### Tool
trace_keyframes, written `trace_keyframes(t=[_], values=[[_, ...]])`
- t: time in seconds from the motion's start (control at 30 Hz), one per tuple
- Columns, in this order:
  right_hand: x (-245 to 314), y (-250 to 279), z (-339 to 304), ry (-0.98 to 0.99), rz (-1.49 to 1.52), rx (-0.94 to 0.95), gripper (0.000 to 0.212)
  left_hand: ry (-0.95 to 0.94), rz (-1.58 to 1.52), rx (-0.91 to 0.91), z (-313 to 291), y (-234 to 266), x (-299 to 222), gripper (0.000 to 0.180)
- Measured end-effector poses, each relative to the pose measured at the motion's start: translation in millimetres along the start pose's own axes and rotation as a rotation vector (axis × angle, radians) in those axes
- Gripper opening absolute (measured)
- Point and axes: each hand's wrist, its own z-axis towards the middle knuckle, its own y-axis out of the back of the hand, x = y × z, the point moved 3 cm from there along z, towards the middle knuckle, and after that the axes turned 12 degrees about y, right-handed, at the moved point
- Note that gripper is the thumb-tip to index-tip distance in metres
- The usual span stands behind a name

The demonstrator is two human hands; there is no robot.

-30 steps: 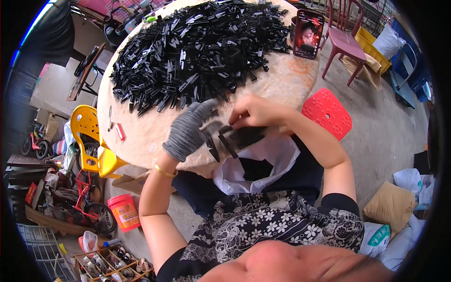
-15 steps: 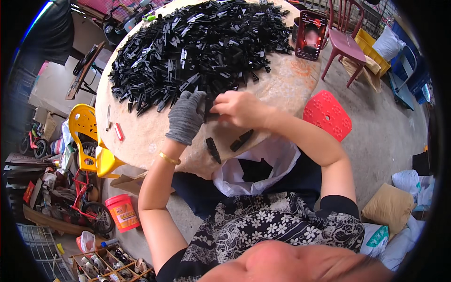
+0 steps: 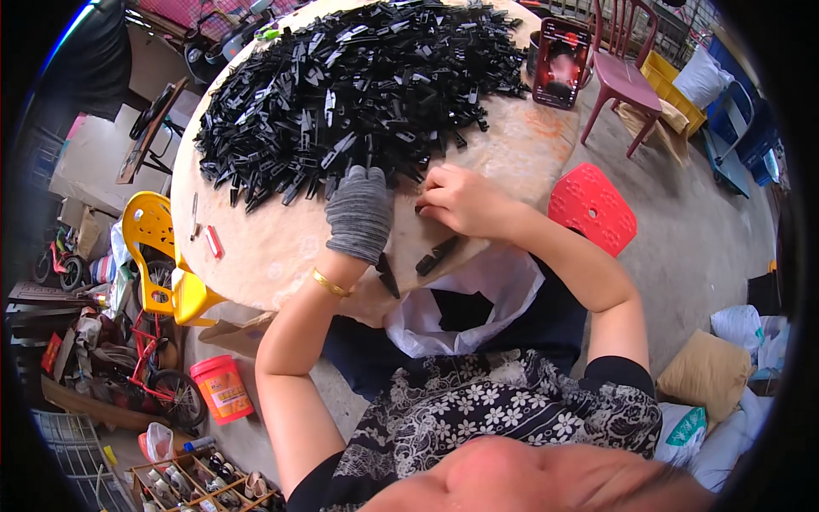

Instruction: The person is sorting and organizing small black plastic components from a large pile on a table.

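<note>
A big heap of black plastic clips covers the far part of the round table. My left hand, in a grey knit glove, is at the heap's near edge with its fingers bent close together; whatever is under them is hidden. Just right of it, my bare right hand is closed in a pinch, with a small dark clip part showing at the fingertips. Nearer to me, a black clip and a group of black clips rest at the table's edge. A white plastic bag lies open on my lap, with black inside.
A phone stands upright at the table's right. A pen and a red-and-white object lie at the left. Around the table are a red stool, a yellow chair, a maroon chair and an orange-red bucket.
My left hand has moved right and slightly nearer, partly covering the single loose clip. My right hand has shifted a little right, its fingers drawn into a pinch.
</note>
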Motion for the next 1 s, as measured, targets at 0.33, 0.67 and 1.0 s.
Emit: trace_keyframes(t=[0.33, 0.67, 1.0], values=[[7.2, 13.1, -11.1, -0.030, 0.077, -0.082, 0.023, -0.192, -0.360, 0.150, -29.8, 22.5, 6.4, 0.018], [4.8, 11.0, -13.4, -0.010, 0.096, -0.089, 0.020, -0.217, -0.586, 0.285, -30.5, 20.6, 4.9, 0.020], [6.4, 11.7, -12.9, 0.021, 0.083, -0.110, 0.021, -0.284, -0.373, 0.336, -29.3, 32.4, -5.4, 0.022]])
